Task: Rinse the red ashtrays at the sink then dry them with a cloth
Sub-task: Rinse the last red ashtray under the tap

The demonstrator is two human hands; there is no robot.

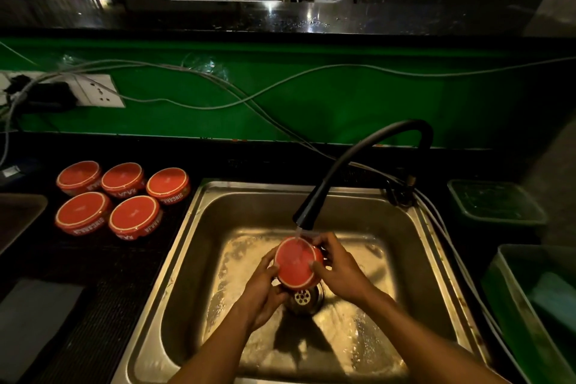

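Dim bar counter of black stone (103, 262) carried five round red ashtrays (120, 199), upturned, left of the steel sink (414, 262). Over the drain, the left hand (263, 287) and right hand (339, 271) gripped a sixth red ashtray (296, 262) under the black hose tap (358, 159). Wet glaze risked slipping; splash might reach the wall socket (96, 90) and loose cables (280, 87).

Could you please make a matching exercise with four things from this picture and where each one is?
Things:
1. ashtray in the hands
2. five ashtrays
3. tap
4. socket plate

Places:
A. on the green wall
B. on the dark counter left of the sink
C. under the running water
D. arching over the basin from the right rear corner

Pairs: 1-C, 2-B, 3-D, 4-A
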